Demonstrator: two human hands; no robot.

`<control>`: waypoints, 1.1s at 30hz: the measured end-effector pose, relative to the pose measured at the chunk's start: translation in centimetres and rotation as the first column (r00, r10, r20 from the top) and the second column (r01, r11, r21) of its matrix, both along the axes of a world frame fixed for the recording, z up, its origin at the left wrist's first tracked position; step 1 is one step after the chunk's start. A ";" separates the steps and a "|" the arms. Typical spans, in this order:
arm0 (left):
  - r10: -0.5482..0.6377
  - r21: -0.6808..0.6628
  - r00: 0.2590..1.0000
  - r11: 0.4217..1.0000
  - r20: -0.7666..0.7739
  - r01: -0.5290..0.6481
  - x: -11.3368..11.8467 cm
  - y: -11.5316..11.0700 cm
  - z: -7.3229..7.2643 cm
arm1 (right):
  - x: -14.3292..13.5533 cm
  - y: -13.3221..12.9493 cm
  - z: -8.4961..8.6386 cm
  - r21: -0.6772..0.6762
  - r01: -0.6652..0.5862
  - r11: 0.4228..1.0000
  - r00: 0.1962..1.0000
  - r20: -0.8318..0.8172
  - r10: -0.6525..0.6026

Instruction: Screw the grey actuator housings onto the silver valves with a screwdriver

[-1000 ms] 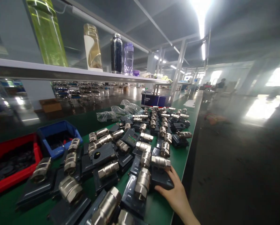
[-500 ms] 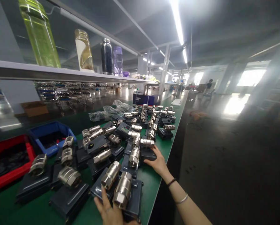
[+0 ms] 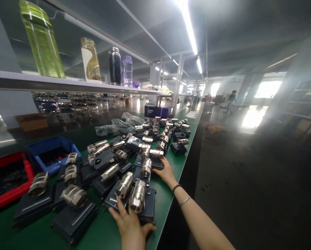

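My left hand (image 3: 131, 224) is at the near edge of the bench with fingers and thumb spread. It presses against two dark grey boxes topped by silver metal valves; the nearer valve (image 3: 138, 197) and the one beside it (image 3: 124, 184) stand just beyond the fingertips. My right hand (image 3: 166, 172) rests farther along the right side, thumb and fingers apart, against another dark box (image 3: 157, 163) with a silver valve (image 3: 156, 152) lying across its top. Part of that hand's fingertips is hidden behind the box. Many similar valve units crowd the green bench (image 3: 159, 198).
Blue (image 3: 53, 168) and red (image 3: 30, 170) bins with dark parts stand at the left. Clear plastic bags (image 3: 119, 126) and a dark blue carton (image 3: 158, 111) lie farther back. Bottles, one green (image 3: 43, 45), line a shelf (image 3: 74, 86) above. A person (image 3: 232, 99) is far off.
My left hand has moved forward, and the two nearest valve units have slid away with it. The unit at my right hand has shifted slightly left and away. The view has turned slightly right.
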State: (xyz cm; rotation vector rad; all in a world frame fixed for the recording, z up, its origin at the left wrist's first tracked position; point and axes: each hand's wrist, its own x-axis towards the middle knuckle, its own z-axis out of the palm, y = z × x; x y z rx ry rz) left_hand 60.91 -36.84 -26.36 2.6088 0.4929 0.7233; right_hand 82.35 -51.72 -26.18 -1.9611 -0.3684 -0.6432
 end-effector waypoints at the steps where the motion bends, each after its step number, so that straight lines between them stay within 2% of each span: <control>1: 0.011 -0.005 1.000 1.000 -0.006 -0.011 0.1 0.1 0.1 | 0.1 0.1 0.2 0.001 0.000 1.000 1.000 -0.004 0.000; 3: 0.000 -0.018 1.000 1.000 -0.020 0.000 0.1 0.3 0.6 | 0.4 0.2 0.7 0.002 0.002 1.000 1.000 -0.021 -0.002; 7: -0.136 -0.052 0.991 0.989 0.007 0.136 -1.2 1.7 1.6 | -0.6 -0.2 1.4 0.030 0.037 0.999 0.997 -0.073 -0.035; 9: -0.173 -0.067 0.981 0.982 0.086 0.179 -2.4 3.1 1.9 | -2.9 -0.4 1.2 0.067 0.056 0.996 0.995 -0.085 -0.051; 11: -0.174 -0.037 0.963 0.982 0.208 0.186 -3.9 5.0 2.2 | -6.5 -0.3 0.7 0.114 0.054 0.992 0.996 -0.073 -0.045; 13: -0.123 0.042 0.934 0.992 0.336 0.116 -5.3 7.1 2.9 | -10.8 0.1 -0.1 0.153 0.006 0.988 0.999 -0.040 0.000; 15: 0.014 0.069 0.898 0.996 0.440 -0.050 -6.3 8.8 4.0 | -14.8 0.8 -1.0 0.138 -0.097 0.986 0.995 0.001 0.098; 16: 0.112 0.027 0.879 0.990 0.463 -0.141 -6.5 9.4 4.7 | -16.3 1.1 -1.4 0.110 -0.146 0.983 0.989 0.014 0.145; 17: 0.225 -0.069 0.865 0.974 0.449 -0.217 -6.6 10.0 5.4 | -17.4 1.6 -1.7 0.077 -0.177 0.981 0.984 0.022 0.176; 19: 0.400 -0.321 0.861 0.898 0.315 -0.300 -6.1 10.6 6.6 | -18.6 2.6 -2.0 0.012 -0.201 0.980 0.979 0.033 0.200; 21: 0.447 -0.502 0.882 0.803 0.151 -0.321 -5.0 11.0 7.4 | -18.5 3.5 -2.2 -0.043 -0.194 0.980 0.980 0.043 0.195; 23: 0.428 -0.561 0.901 0.763 0.067 -0.321 -3.8 11.3 7.9 | -17.9 4.3 -2.4 -0.088 -0.188 0.978 0.980 0.053 0.193; 29: 0.316 -0.603 0.947 0.746 -0.052 -0.282 -0.6 12.6 9.8 | -17.0 5.9 -2.0 -0.139 -0.147 0.979 0.983 0.088 0.160; 31: 0.263 -0.621 0.961 0.739 -0.089 -0.260 -0.7 13.0 10.5 | -17.2 6.1 -1.6 -0.112 -0.154 0.982 0.980 0.109 0.166; 33: 0.204 -0.640 0.972 0.733 -0.115 -0.230 -2.3 13.0 11.0 | -17.2 6.2 -1.4 -0.104 -0.192 0.976 0.970 0.128 0.205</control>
